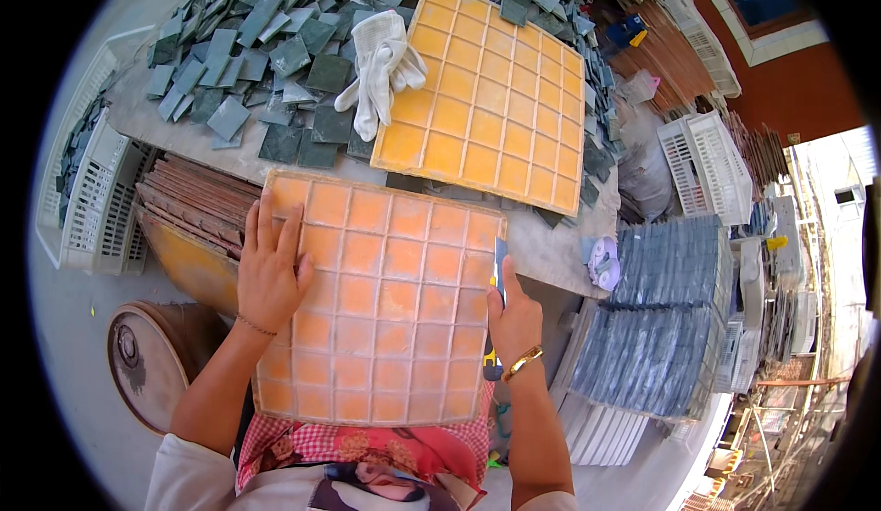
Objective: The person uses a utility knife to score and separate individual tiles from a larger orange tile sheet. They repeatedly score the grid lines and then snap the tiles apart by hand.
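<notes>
An orange square grid mould (390, 300) with pale ridges and whitish residue stands tilted before me, its lower edge at my lap. My left hand (273, 263) lies on its upper left part, fingers spread over the face. At the right edge, my right hand (516, 320) is closed around a utility knife (493, 364) with a yellow and dark handle. The knife's blade end points up along the mould's side. Beyond, a yellow grid mould (491, 98) rests on the table, a white glove (378, 66) lying over its left edge.
Many loose dark green tiles (275, 38) cover the table (551, 254). Reddish-brown boards (197, 194) are stacked below left, near a round brown drum (151, 364) and white crates (101, 190). Wrapped tile stacks (656, 309) and a purple-white roll (603, 263) are on the right.
</notes>
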The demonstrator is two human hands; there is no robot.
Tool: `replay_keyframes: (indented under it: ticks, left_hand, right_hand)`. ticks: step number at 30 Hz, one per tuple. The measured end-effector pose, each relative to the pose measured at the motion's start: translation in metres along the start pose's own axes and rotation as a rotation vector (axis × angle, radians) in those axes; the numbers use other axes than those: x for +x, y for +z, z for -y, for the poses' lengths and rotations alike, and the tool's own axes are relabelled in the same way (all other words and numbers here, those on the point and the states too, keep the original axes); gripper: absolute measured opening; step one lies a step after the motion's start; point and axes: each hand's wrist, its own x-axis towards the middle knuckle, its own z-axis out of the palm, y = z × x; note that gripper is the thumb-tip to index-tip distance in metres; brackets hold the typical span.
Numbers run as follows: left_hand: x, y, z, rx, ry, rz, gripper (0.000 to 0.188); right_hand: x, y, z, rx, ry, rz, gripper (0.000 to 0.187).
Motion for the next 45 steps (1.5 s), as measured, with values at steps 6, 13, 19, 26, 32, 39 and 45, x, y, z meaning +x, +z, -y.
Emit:
replay_keyframes:
  ticks: [6, 13, 19, 26, 32, 39, 45]
  left_hand:
    - [0.0, -0.005, -0.004, -0.007, -0.012, 0.014, 0.059]
    - [0.002, -0.004, 0.0, -0.035, -0.029, 0.013, 0.059]
    - [-0.005, -0.002, 0.018, -0.01, -0.016, 0.007, 0.058]
    - [-0.006, 0.002, 0.025, -0.026, -0.038, 0.029, 0.059]
    - [-0.007, -0.003, 0.027, -0.015, -0.042, 0.024, 0.059]
    - [-0.011, -0.008, 0.029, -0.033, -0.03, 0.012, 0.06]
    - [-0.019, -0.008, 0.044, -0.031, -0.06, 0.048, 0.058]
  right_hand:
    - [-0.013, -0.001, 0.013, 0.14, 0.003, 0.031, 0.049]
    - [-0.014, 0.015, 0.023, 0.185, -0.099, -0.064, 0.049]
    - [-0.004, 0.014, 0.032, 0.209, -0.087, -0.003, 0.048]
    - [0.011, 0.024, 0.042, 0.081, -0.121, 0.106, 0.047]
    - [-0.012, 0.046, 0.09, 0.131, -0.039, 0.086, 0.048]
    - [-0.009, 0.041, 0.08, 0.197, -0.002, 0.002, 0.047]
    - [-0.026, 0.065, 0.116, 0.24, 0.049, 0.097, 0.05]
